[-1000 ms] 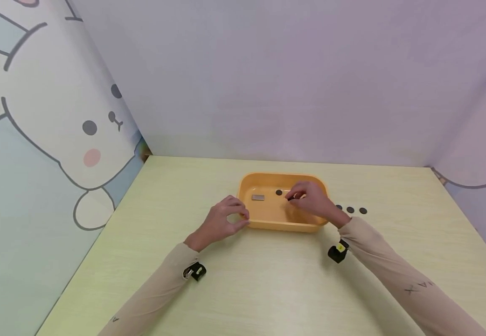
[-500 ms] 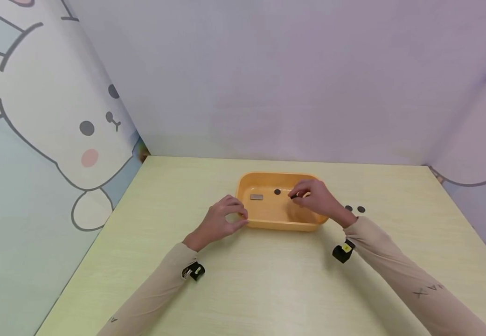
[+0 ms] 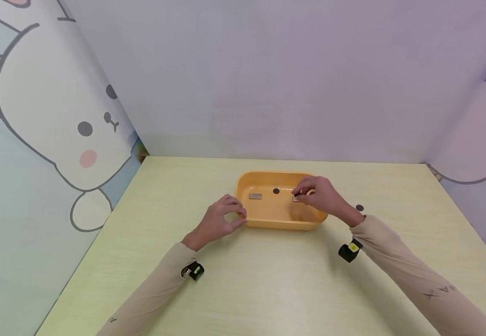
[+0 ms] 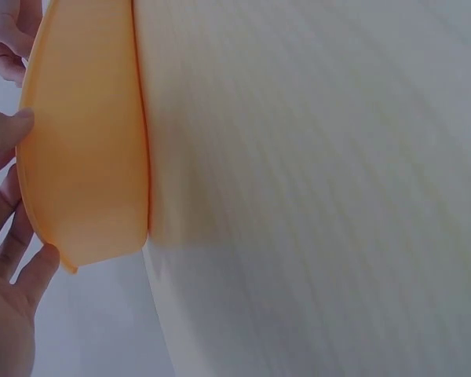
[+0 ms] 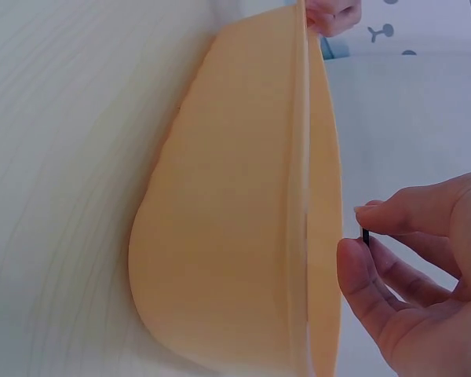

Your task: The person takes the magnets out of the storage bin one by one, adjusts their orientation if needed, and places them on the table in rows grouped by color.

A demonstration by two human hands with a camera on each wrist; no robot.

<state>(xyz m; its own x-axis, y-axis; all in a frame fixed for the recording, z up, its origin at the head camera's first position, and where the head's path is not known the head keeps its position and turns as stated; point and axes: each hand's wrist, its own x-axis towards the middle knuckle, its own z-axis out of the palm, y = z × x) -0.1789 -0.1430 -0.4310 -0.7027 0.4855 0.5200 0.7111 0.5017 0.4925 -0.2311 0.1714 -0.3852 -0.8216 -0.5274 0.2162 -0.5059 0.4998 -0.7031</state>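
Observation:
A shallow orange-yellow plastic tray (image 3: 281,224) stands on the table. My left hand (image 3: 222,219) holds the tray's near left corner, thumb and fingers at its rim. Above the tray's right half, my right hand (image 3: 320,193) pinches a small dark disc (image 5: 366,236) between thumb and fingertips; the right wrist view shows it edge-on. Inside the tray lie a small grey rectangular plate (image 3: 255,196) on the left and a dark round disc (image 3: 276,191) near the middle. Another grey plate (image 3: 295,199) shows partly beneath the right fingertips.
One more dark disc (image 3: 359,207) lies on the pale wooden table (image 3: 268,280) right of the tray, beside the right wrist. Pale walls (image 3: 268,93) stand behind and at the sides, with cartoon prints on the side ones.
My right hand has moved slightly right and up, still pinching the disc. A second grey plate now shows under it, and the arm covers discs seen earlier at right. The left hand stays.

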